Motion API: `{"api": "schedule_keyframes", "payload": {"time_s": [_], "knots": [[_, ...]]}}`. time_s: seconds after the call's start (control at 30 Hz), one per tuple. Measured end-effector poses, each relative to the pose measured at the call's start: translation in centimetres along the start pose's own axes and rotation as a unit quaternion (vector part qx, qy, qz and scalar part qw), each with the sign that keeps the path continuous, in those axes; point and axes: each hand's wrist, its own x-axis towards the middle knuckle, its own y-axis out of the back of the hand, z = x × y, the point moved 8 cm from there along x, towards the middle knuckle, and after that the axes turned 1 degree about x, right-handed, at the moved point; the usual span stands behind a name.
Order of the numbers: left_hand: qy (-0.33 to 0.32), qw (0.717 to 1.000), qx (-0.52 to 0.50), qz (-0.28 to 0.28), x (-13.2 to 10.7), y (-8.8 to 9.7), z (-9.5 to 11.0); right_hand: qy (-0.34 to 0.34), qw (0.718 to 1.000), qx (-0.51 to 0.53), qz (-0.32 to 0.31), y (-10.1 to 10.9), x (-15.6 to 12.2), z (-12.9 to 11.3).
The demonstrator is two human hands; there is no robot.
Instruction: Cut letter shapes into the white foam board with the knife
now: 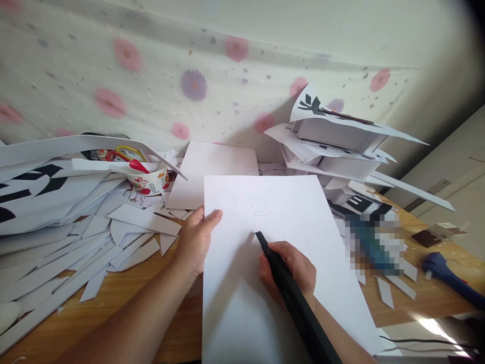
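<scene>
A large white board (235, 303), probably foam board, lies tilted in front of me, with thin angular outlines on its upper half. My left hand (196, 240) grips its left edge, thumb on top and fingers mostly hidden beneath. My right hand (290, 270) is wrapped round a long, thick black pen-shaped tool (291, 293). The tool's tip points to the middle of the board, just below the outlines; whether it touches the surface I cannot tell. Its rear end runs off the bottom of the view.
White offcut strips (83, 253) pile up on the wooden table (178, 303) at left. A printed paper cup (149, 182) stands behind them. At right are stacked white box-like shapes (337, 136), a blue glue gun (450, 280) and a pixelated patch. Another white board (220, 156) leans behind.
</scene>
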Motion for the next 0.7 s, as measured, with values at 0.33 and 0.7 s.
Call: {"api": "schedule_keyframes", "payload": {"time_s": [0.33, 0.7], "knots": [[-0.009, 1.0, 0.005, 0.011, 0.0, -0.01, 0.05, 0.016, 0.999, 0.02, -0.023, 0.02, -0.09, -0.05], [-0.006, 1.0, 0.011, 0.007, 0.05, 0.23, -0.09, 0.038, 0.998, 0.016, -0.047, 0.24, -0.25, -0.37]]}}
